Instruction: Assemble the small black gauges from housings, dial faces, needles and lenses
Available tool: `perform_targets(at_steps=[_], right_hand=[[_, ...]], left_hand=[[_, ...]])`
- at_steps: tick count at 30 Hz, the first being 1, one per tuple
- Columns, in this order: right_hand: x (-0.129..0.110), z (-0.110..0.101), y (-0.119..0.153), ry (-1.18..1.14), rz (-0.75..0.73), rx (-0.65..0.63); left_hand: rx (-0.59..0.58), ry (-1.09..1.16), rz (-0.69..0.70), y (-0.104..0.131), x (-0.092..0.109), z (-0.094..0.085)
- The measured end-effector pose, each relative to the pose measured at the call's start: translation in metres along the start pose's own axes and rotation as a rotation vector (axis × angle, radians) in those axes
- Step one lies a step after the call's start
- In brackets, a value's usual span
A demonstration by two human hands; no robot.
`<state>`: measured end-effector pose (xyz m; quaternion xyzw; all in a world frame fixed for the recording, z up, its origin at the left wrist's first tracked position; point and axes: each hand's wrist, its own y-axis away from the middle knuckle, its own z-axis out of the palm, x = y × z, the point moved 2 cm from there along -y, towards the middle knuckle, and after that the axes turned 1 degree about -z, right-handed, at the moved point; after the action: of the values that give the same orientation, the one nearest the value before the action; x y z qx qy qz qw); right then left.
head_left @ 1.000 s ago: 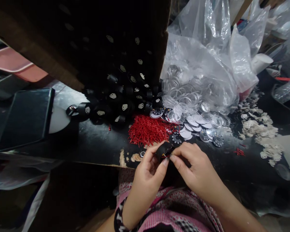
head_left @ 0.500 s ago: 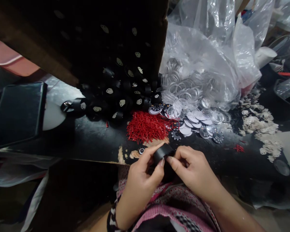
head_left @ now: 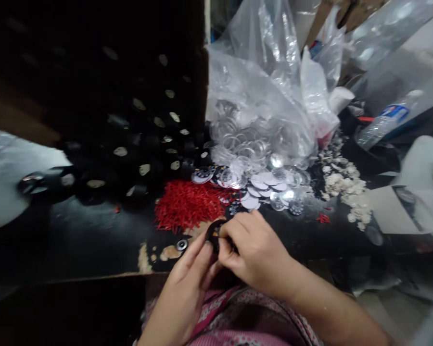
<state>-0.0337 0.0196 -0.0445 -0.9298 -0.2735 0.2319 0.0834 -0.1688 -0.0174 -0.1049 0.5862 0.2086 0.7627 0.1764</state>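
My left hand (head_left: 190, 274) is closed around the rim of a small round black case (head_left: 211, 233) near the table's front edge. Its face is turned up and shows a dark dial with pale and orange marks. The fingers of my right hand (head_left: 255, 247) are pinched together over that face; whatever they hold is hidden. Just beyond the case lies a pile of thin red pointers (head_left: 187, 204). To the right of the pile are scattered printed dial discs (head_left: 250, 202), white sides mostly up, with clear round covers (head_left: 243, 139) behind them.
A large dark box (head_left: 94, 86) at the left holds several black cases with pale plates. A clear plastic bag (head_left: 263, 81) stands behind the covers. Small whitish parts (head_left: 346, 185) lie at the right. A metal ring (head_left: 182, 245) sits near the table edge.
The view has swung right. The black case has turned from its side to show its dial face, and my right hand has moved from its edge to over the face.
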Motion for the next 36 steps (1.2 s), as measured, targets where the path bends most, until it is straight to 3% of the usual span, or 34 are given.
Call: perform_targets(at_steps=[5, 8, 11, 14, 16, 18, 21, 24, 28, 30, 34, 36], right_hand=[[0.006, -0.009, 0.004, -0.246, 0.222, -0.018], [0.036, -0.018, 0.004, -0.308, 0.233, 0.005], [0.09, -0.028, -0.004, 0.071, 0.386, 0.173], [0.131, -0.031, -0.014, 0.312, 0.396, 0.104], [0.14, -0.033, -0.015, 0.309, 0.351, 0.094], [0.133, -0.035, -0.011, 0.313, 0.332, 0.145], [0.095, -0.033, 0.001, 0.244, 0.185, 0.253], [0.049, -0.02, 0.012, 0.101, -0.062, 0.135], [0.021, -0.008, 0.02, 0.008, -0.155, 0.045], [0.021, -0.009, 0.019, -0.084, -0.114, 0.08], [0.026, -0.007, 0.009, -0.258, 0.19, 0.122], [0.024, 0.0, 0.004, -0.235, 0.261, 0.115]], left_hand=[[0.085, -0.127, 0.087, -0.002, -0.001, 0.002], [0.036, -0.061, 0.043, -0.006, -0.005, 0.004], [-0.011, 0.222, -0.037, -0.01, -0.009, 0.01], [-0.098, 0.392, -0.068, -0.012, -0.007, 0.018], [-0.155, 0.434, -0.106, -0.013, -0.002, 0.022], [-0.182, 0.472, -0.144, -0.014, 0.002, 0.022], [-0.188, 0.518, -0.209, -0.017, 0.007, 0.021], [-0.2, 0.524, -0.221, -0.018, 0.01, 0.02], [-0.178, 0.431, -0.109, -0.018, 0.01, 0.02], [-0.171, 0.353, -0.062, -0.018, 0.007, 0.02], [-0.159, 0.123, 0.1, -0.017, 0.003, 0.02], [-0.157, 0.006, 0.164, -0.015, 0.002, 0.021]])
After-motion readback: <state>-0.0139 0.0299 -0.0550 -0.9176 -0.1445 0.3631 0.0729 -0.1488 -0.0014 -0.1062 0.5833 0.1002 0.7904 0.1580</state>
